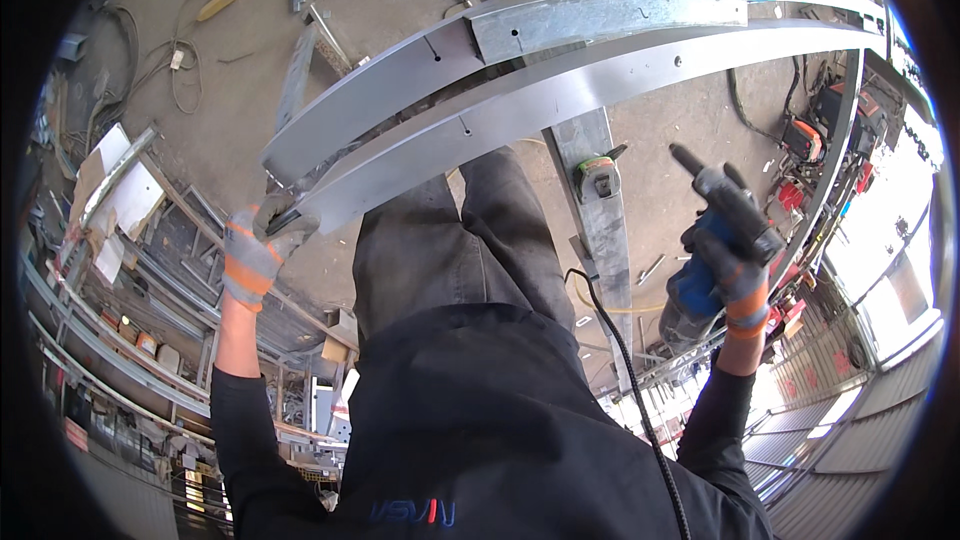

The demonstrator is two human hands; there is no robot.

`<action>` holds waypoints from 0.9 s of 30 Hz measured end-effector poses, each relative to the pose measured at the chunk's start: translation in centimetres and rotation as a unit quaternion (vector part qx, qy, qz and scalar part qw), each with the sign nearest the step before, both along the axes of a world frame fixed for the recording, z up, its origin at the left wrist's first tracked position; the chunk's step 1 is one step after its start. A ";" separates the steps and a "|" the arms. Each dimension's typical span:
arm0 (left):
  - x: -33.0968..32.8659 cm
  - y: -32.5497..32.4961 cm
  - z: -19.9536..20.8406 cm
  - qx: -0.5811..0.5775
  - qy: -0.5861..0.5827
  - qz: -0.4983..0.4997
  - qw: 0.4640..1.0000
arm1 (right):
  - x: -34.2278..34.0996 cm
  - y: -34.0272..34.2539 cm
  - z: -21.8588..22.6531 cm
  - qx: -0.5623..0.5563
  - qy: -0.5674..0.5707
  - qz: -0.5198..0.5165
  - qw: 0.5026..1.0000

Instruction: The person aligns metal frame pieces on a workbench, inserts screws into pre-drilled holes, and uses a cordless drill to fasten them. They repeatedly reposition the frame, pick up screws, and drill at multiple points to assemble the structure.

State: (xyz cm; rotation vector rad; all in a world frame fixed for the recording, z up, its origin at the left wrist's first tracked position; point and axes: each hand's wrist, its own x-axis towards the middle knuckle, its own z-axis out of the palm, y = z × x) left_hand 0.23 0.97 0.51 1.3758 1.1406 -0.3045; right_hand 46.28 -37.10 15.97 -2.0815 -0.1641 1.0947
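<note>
Two long, curved-looking grey metal beams run side by side in front of me, the near beam [450, 135] and the far beam [375, 90]. My left hand [258, 252], in a grey and orange glove, is closed around the left end of the near beam. A small dark piece shows at its fingers; I cannot make out what it is. On the right, my gloved right hand [733, 275] is wrapped around a blue and black power drill [735, 215]. The drill's nose points up and left, apart from the beams. A shorter galvanized plate [610, 25] lies along the far beam.
A green and black tape measure [600, 180] sits on a steel support [597, 140] under the beams. A black cable [632, 370] hangs down my right side. Metal racks [120, 330] stand at left; an orange and black machine [805, 140] stands at right. Loose cords [185, 80] lie on the floor.
</note>
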 end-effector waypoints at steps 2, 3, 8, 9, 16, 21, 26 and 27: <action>-0.9 0.3 -0.4 0.037 -0.001 -0.052 0.998 | -1.4 -2.1 -0.9 -0.022 0.012 0.006 1.000; -1.6 0.2 -0.6 0.048 -0.025 -0.069 0.996 | -2.1 -3.2 -1.3 -0.017 0.018 0.002 1.000; -4.4 -0.9 -2.2 0.016 -0.008 -0.052 0.998 | -4.8 -8.2 -3.5 -0.036 -0.030 0.044 0.998; -4.8 -1.3 -2.4 -0.015 0.032 -0.021 0.999 | -5.3 -9.1 -3.9 -0.036 -0.016 0.011 0.999; -7.9 -3.4 -4.2 0.101 -0.005 -0.062 0.993 | -7.6 -12.9 -3.8 -0.001 0.026 -0.069 0.997; -10.0 -3.9 -5.0 0.184 0.042 -0.074 0.979 | -7.6 -14.3 -2.0 0.031 0.009 -0.085 0.996; -9.7 -4.6 -4.9 0.207 0.069 -0.086 0.972 | -6.4 -15.1 -1.4 0.106 0.019 -0.113 0.988; -9.8 -4.5 -5.0 0.201 0.069 -0.091 0.973 | -5.7 -14.9 -1.8 0.110 0.058 -0.129 0.984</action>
